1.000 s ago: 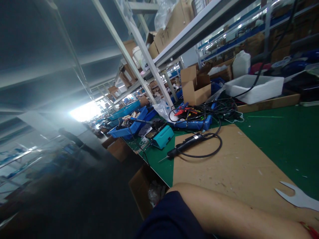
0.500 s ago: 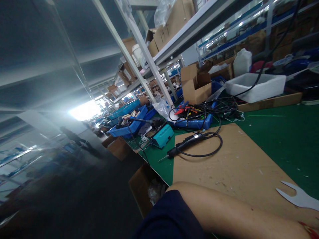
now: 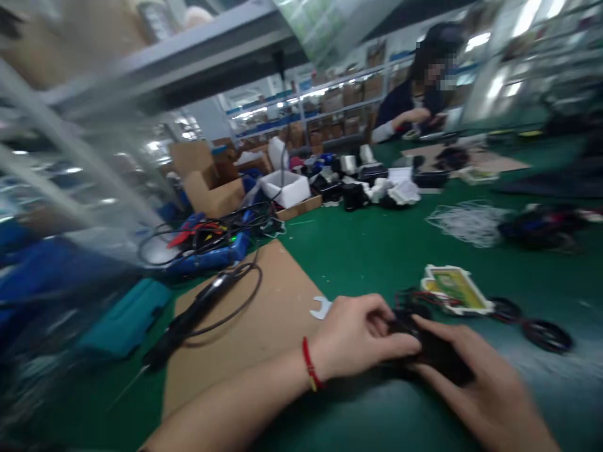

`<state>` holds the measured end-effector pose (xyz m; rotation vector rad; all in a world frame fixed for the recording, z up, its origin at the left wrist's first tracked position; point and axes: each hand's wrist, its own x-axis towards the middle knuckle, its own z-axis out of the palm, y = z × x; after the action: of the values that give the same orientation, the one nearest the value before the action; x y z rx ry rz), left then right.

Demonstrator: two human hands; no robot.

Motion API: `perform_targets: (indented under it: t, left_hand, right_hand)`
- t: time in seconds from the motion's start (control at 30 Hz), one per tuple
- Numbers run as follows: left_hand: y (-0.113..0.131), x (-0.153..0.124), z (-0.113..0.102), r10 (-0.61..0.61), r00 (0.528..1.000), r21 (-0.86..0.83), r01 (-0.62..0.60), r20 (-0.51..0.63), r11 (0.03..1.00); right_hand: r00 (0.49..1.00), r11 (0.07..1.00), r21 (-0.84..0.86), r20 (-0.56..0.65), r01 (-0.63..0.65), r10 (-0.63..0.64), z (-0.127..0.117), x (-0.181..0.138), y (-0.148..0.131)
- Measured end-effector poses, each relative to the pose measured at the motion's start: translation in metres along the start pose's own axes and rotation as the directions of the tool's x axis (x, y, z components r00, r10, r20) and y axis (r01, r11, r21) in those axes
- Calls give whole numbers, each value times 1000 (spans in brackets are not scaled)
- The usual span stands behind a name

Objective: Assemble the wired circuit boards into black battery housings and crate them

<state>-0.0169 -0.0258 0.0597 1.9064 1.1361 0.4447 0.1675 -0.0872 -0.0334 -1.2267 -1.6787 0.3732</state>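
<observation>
A black box-like part [image 3: 443, 355] lies between my two hands at the front of the table, blurred, so its kind is unclear. My left hand [image 3: 360, 333], a red cord at its wrist, has its fingers closed on the part's left end. Gripping the opposite side is my right hand [image 3: 485, 376], thumb and fingers along its edges. Just behind, thin red and black wires [image 3: 431, 296] run towards a white-framed panel with a green circuit board [image 3: 455, 289]. Two black rings [image 3: 546, 334] lie to its right. An open-ended wrench [image 3: 321, 307] rests beside my left hand.
A black electric screwdriver [image 3: 188, 320] with a looped cable lies on a cardboard sheet [image 3: 264, 326]. Blue tool tray [image 3: 207, 257], teal box [image 3: 125, 317], white foam box [image 3: 285, 188] and white cords [image 3: 468, 223] surround the work area. Another person [image 3: 409, 103] sits at the far side.
The view has swung right, from the aisle and left arm to the table. Both hands and the black part are now visible, along with the circuit board and the other person.
</observation>
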Motion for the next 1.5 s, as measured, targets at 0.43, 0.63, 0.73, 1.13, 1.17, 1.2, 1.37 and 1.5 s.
perform_targets:
  t: [0.43,0.63,0.73,1.13,1.17,1.2,1.37,1.5]
  left_hand:
    - [-2,-1,-4,572,801,370,-593,178,715]
    - [2,-2,3,386,923,232,-379,17,896]
    - [6,-3,5,279,960,197,-273,-7,942]
    - [7,-5,3,324,946,176,-324,25,930]
    - [5,-4,2,391,919,209,-393,54,895]
    - [3,-4,2,440,894,238,-448,90,862]
    - [2,-2,-1,412,907,296,-419,91,858]
    - [7,-5,0,282,959,286,-278,28,917]
  right_hand:
    - [981,981,34,28,-193,192,-11,7,-21]
    - [979,979,21,36,-201,200,-11,8,-22]
    - [980,981,11,46,-195,195,-11,8,-22]
    - [982,983,1,27,-186,186,-8,7,-20]
    - [980,980,9,25,-198,197,-8,8,-20]
    - [979,979,15,25,-205,204,-9,8,-20]
    - [985,986,2,42,-168,168,-9,8,-21]
    - [988,990,-10,56,-142,143,-8,7,-22]
